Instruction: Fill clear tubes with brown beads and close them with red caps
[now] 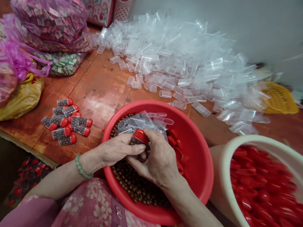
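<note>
Over a red basin (199, 155), both hands meet around one small clear container with a red cap (140, 136). My left hand (117, 148) is closed on its left side, thumb across the front. From the right, my right hand (156, 156) grips it, with fingers at the red cap. Brown beads (136, 189) lie in the basin below my hands. Clear empty containers (138, 121) are heaped at the basin's back, and red caps (176, 147) lie at its right. The held container's lower part is mostly covered by my fingers.
Filled containers with red caps (61, 120) lie on the wooden table (92, 88) at left. Clear containers (173, 54) are piled at the back. Plastic bags (50, 20) stand back left. A pale bucket (225, 162) of red caps and a yellow basket (281, 98) are at right.
</note>
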The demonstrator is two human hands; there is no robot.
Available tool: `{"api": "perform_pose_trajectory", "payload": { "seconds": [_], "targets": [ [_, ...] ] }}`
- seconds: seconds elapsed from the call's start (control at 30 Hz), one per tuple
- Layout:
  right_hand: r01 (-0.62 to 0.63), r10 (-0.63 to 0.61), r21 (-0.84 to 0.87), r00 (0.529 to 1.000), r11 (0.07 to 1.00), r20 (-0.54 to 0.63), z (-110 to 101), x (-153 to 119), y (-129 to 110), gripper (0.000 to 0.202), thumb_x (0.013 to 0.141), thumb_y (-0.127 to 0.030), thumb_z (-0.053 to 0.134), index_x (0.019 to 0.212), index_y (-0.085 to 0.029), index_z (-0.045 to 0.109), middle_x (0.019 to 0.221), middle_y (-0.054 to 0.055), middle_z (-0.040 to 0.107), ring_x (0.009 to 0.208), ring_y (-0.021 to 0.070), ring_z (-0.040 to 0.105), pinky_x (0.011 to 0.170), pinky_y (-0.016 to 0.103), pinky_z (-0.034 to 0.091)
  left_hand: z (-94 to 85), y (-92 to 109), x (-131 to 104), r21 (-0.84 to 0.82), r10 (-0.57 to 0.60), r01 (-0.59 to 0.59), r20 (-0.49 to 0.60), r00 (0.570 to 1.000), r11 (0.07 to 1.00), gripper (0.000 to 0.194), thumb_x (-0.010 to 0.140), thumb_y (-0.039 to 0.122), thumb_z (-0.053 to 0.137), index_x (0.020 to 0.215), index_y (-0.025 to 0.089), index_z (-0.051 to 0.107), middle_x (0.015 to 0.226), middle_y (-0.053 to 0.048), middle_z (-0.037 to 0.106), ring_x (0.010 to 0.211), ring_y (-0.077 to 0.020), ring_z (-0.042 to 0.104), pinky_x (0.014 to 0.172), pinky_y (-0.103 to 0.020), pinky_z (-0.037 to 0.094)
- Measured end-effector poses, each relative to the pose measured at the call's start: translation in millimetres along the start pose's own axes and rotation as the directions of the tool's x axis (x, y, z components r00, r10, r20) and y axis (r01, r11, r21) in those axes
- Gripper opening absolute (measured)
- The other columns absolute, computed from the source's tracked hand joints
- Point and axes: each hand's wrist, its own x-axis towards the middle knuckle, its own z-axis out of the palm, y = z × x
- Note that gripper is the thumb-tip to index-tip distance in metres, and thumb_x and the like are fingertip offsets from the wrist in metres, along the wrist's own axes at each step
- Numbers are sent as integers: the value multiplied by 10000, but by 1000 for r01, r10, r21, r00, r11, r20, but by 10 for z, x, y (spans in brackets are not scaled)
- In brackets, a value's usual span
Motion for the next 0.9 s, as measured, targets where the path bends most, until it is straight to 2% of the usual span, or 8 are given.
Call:
{"api": "perform_pose_trajectory", "payload": {
  "seconds": [0.27, 0.4, 0.47, 0.5, 0.57, 0.67, 0.8, 0.9],
  "targets": [
    [66, -65, 44, 998, 997, -13, -24, -37, 39, 625, 769, -335, 649, 1309, -154, 390, 982, 145, 626, 834, 271, 635, 671, 414, 573, 6, -28, -10, -38, -30, 32, 44, 999, 999, 463, 604, 495, 843, 731, 110, 619, 672, 7, 596, 624, -73, 537, 644, -211, 431],
    [62, -62, 41, 998, 997, 13, -7, -46, 29, 668, 766, -367, 690, 1314, -137, 384, 978, 157, 630, 851, 278, 641, 680, 410, 579, 7, -45, 14, -94, -66, 65, -1, 998, 993, 578, 723, 709, 616, 695, 131, 616, 593, -7, 575, 597, -117, 561, 648, -260, 479],
    [85, -85, 32, 996, 996, 7, 16, -60, 22, 678, 768, -353, 695, 1316, -111, 379, 986, 176, 636, 857, 281, 646, 692, 408, 580, 15, -63, 52, -63, -90, 86, -72, 993, 994, 603, 812, 720, 464, 693, 146, 604, 573, -11, 559, 586, -137, 558, 644, -289, 491],
    [97, -97, 28, 995, 995, 3, 26, -67, 19, 677, 773, -343, 690, 1320, -100, 374, 996, 185, 639, 862, 281, 648, 699, 407, 580, 24, -74, 71, -12, -65, 64, -126, 990, 998, 563, 857, 668, 427, 704, 154, 596, 593, -14, 566, 606, -144, 560, 663, -299, 494],
    [116, -116, 14, 993, 993, 2, 34, -79, 16, 669, 791, -330, 672, 1335, -89, 368, 1019, 199, 643, 876, 282, 653, 706, 401, 579, 50, -96, 95, 197, 96, -47, -244, 965, 979, 419, 923, 490, 383, 715, 174, 564, 659, -13, 577, 681, -153, 556, 732, -310, 490],
    [173, -173, -39, 985, 984, -8, 3, -94, 15, 671, 822, -325, 637, 1384, -96, 351, 1006, 186, 659, 836, 271, 658, 652, 378, 564, 99, -130, 81, 513, 331, -137, -310, 891, 848, 241, 885, 259, 415, 668, 197, 499, 685, 1, 541, 727, -155, 513, 788, -309, 462],
    [261, -267, -115, 963, 959, -46, -67, -122, 3, 762, 793, -296, 677, 1441, -82, 338, 903, 160, 678, 722, 256, 643, 591, 368, 530, 137, -194, 39, 735, 418, -150, -195, 887, 661, 277, 844, 148, 455, 587, 219, 380, 586, 16, 456, 583, -135, 438, 647, -297, 432],
    [223, -227, -107, 974, 969, -26, -95, -122, -52, 793, 792, -253, 685, 1473, -119, 301, 926, 160, 690, 753, 264, 660, 621, 381, 533, 145, -186, -7, 814, 503, -213, -110, 858, 540, 271, 850, 151, 468, 600, 221, 388, 588, 4, 491, 567, -142, 474, 609, -297, 437]
  ]
}}
